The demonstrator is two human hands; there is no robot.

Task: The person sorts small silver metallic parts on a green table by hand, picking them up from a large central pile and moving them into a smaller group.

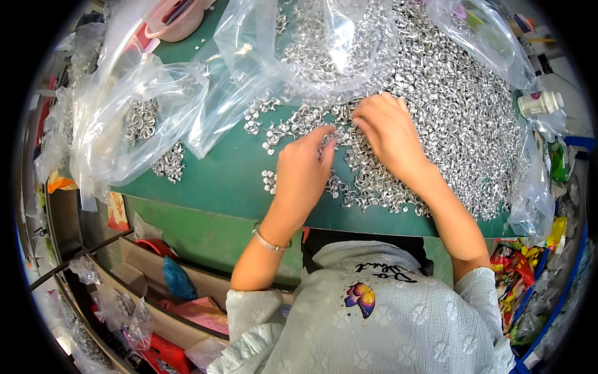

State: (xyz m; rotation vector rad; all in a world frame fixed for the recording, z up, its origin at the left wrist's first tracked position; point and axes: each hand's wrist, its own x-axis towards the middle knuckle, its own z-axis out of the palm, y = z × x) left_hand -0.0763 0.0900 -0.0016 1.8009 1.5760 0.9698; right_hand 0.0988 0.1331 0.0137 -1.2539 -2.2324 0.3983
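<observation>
Small silvery metal pieces, curved and with flower-like ends, lie in a wide heap over the green table. At the heap's left edge is my left hand, its thumb and forefinger curled toward each other among loose pieces. Whatever sits between those fingertips is too small to make out. My right hand rests over the heap just to the right, fingers bent and bunched together. Its fingertips are partly hidden, and I cannot see what they hold. A bangle circles my left wrist.
Clear plastic bags with metal pieces lie on the left; another clear bag covers part of the heap at the back. A pink basket stands far left, a white bottle at the right edge. Open drawers sit below left.
</observation>
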